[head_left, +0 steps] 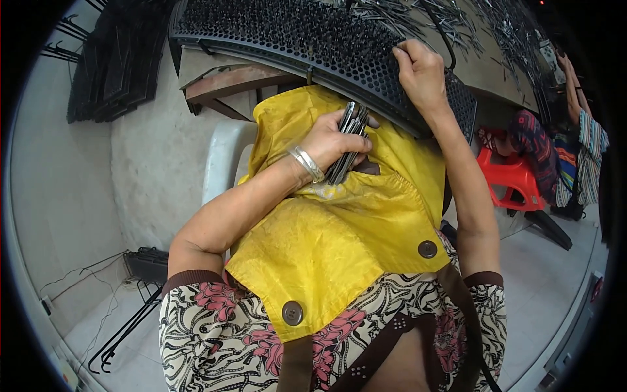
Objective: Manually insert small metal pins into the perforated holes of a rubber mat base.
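My left hand (330, 142) is wrapped around a bundle of slim metal pieces (351, 125), some shiny and some dark. It rests over my lap on a yellow apron (313, 238). Ahead lies a long black rack (382, 83) full of round holes. Many thin dark pieces (274, 26) stand upright in its far and left part, while holes at its near right show bare. Above the rack's right part, my right hand (423, 73) is closed in a pinch at the edge of the standing pieces. Whatever is between its fingertips is too small to make out.
Loose metal pieces (450, 29) lie scattered on the table behind the rack. Another person (568, 150) sits at the right, by a red plastic stool (506, 176). Black racks (121, 59) lean at the left wall. A pale plastic chair (225, 153) is beside me.
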`<control>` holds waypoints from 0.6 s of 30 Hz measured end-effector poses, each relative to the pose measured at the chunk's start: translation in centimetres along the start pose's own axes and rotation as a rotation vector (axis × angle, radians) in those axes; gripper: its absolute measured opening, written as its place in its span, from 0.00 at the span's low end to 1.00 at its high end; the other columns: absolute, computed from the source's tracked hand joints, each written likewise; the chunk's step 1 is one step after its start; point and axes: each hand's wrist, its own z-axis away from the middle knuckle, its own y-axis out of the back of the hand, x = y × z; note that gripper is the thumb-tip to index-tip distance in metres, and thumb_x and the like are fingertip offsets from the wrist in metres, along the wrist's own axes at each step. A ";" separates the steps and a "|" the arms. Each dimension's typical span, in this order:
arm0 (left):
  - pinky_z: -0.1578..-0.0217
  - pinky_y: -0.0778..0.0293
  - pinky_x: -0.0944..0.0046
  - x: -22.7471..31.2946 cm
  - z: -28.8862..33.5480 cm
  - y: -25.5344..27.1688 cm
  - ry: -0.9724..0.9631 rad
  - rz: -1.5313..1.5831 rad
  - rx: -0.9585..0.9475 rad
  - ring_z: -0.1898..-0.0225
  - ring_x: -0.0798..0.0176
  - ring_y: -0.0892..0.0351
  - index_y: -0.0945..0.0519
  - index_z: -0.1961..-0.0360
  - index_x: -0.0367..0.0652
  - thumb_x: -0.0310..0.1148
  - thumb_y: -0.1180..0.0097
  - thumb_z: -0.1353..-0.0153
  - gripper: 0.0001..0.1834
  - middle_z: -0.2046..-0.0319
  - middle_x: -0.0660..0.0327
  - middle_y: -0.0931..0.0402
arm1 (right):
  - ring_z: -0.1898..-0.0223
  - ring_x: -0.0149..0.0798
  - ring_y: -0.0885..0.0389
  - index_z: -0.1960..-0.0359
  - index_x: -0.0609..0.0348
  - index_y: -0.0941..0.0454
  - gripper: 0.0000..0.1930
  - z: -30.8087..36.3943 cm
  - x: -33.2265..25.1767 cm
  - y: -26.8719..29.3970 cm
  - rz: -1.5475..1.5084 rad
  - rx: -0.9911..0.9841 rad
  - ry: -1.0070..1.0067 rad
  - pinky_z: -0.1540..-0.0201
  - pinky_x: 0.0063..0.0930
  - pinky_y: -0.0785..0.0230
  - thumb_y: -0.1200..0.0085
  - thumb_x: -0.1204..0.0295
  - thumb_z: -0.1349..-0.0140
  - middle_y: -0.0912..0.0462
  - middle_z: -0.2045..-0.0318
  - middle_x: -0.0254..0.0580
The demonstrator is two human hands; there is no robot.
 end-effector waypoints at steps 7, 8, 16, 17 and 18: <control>0.85 0.35 0.72 -0.1 -0.3 0.2 -0.003 -0.005 -0.006 0.86 0.69 0.32 0.29 0.63 0.34 0.19 0.47 0.58 0.16 0.84 0.62 0.31 | 0.76 0.51 0.26 0.76 0.66 0.28 0.06 -1.2 -0.2 0.0 0.112 -0.200 -0.079 0.74 0.32 0.35 0.49 0.74 0.50 0.27 0.82 0.52; 0.85 0.35 0.72 -0.2 -0.3 0.2 -0.002 -0.003 -0.007 0.86 0.69 0.32 0.29 0.63 0.34 0.19 0.47 0.58 0.16 0.84 0.62 0.31 | 0.76 0.51 0.26 0.76 0.66 0.28 0.06 -1.2 -0.1 0.1 0.113 -0.201 -0.080 0.74 0.32 0.35 0.49 0.74 0.50 0.27 0.82 0.52; 0.83 0.35 0.72 -0.4 0.6 -0.3 0.007 0.006 -0.001 0.85 0.69 0.31 0.29 0.63 0.33 0.19 0.47 0.58 0.16 0.83 0.61 0.30 | 0.74 0.47 0.25 0.73 0.63 0.24 0.05 1.2 0.0 0.7 0.010 -0.077 -0.024 0.71 0.30 0.34 0.47 0.75 0.51 0.24 0.76 0.48; 0.83 0.35 0.72 -0.7 0.7 -0.3 0.012 0.009 0.000 0.85 0.69 0.31 0.29 0.63 0.33 0.19 0.47 0.58 0.16 0.83 0.61 0.30 | 0.74 0.47 0.25 0.73 0.63 0.24 0.05 1.7 0.0 0.6 0.009 -0.081 -0.027 0.71 0.30 0.34 0.47 0.75 0.51 0.24 0.76 0.48; 0.83 0.34 0.72 -0.5 0.6 -0.2 0.012 0.006 -0.005 0.85 0.69 0.31 0.30 0.63 0.33 0.19 0.47 0.58 0.16 0.83 0.60 0.29 | 0.74 0.46 0.25 0.73 0.63 0.24 0.04 1.8 0.1 0.5 0.024 -0.053 -0.041 0.71 0.30 0.34 0.47 0.76 0.51 0.24 0.76 0.47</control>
